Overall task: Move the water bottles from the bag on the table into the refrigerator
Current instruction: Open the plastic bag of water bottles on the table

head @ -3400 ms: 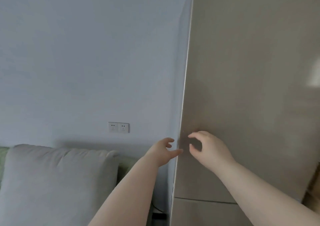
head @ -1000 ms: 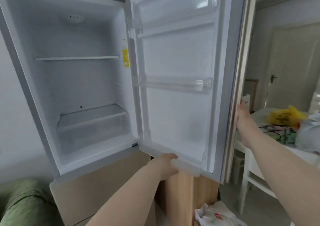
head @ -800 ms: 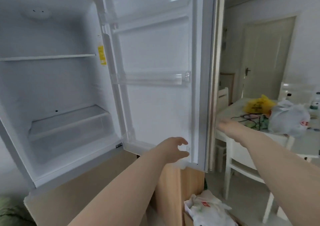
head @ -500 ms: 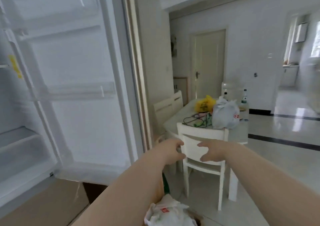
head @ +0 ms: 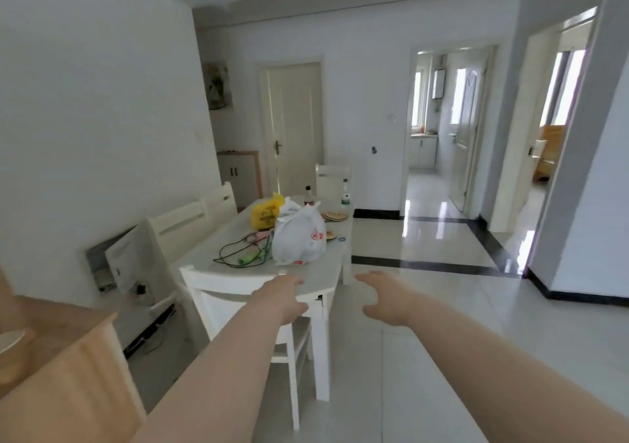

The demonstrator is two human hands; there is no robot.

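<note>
A white plastic bag (head: 297,235) with red print stands knotted on the white table (head: 323,272); what it holds is hidden. A clear bottle with a green label (head: 345,194) stands at the table's far end. My left hand (head: 282,298) and my right hand (head: 384,294) are stretched forward, both empty with fingers apart, short of the table's near edge. The refrigerator is out of view.
A yellow bag (head: 265,213), a dark-capped bottle (head: 308,196), tangled cables (head: 243,253) and flat discs lie on the table. White chairs (head: 235,310) surround it. A wooden cabinet (head: 68,367) stands at lower left. Tiled floor (head: 442,323) runs right toward open doorways.
The view has swung right from the open refrigerator to the dining table. Both hands let go of the refrigerator door and now reach forward toward the table.
</note>
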